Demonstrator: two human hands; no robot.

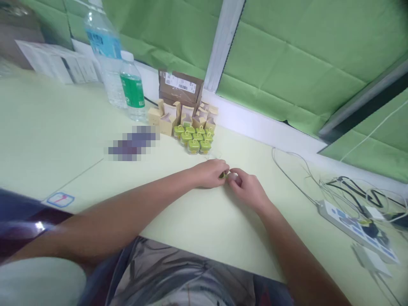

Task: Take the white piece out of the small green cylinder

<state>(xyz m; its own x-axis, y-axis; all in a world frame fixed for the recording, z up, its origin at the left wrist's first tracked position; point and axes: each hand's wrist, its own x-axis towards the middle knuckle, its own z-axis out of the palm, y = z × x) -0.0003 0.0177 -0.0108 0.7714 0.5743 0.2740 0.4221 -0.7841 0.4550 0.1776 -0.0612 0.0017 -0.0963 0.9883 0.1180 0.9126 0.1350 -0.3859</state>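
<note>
My left hand (210, 173) and my right hand (247, 188) meet at the middle of the pale table (63, 136), fingers pinched together around a small green piece (223, 174); most of it is hidden by the fingers. Just beyond the hands stands a cluster of several small green items (194, 137) with loops on top. Behind those are several small tan cardboard boxes (181, 115), some with flaps up, and a brown carton (180, 87) with a label.
Two clear water bottles (119, 63) stand at the back left beside white papers (57, 63). A white power strip (357, 229) with plugs and tangled cables lies at the right. A green quilted wall (287, 55) backs the table.
</note>
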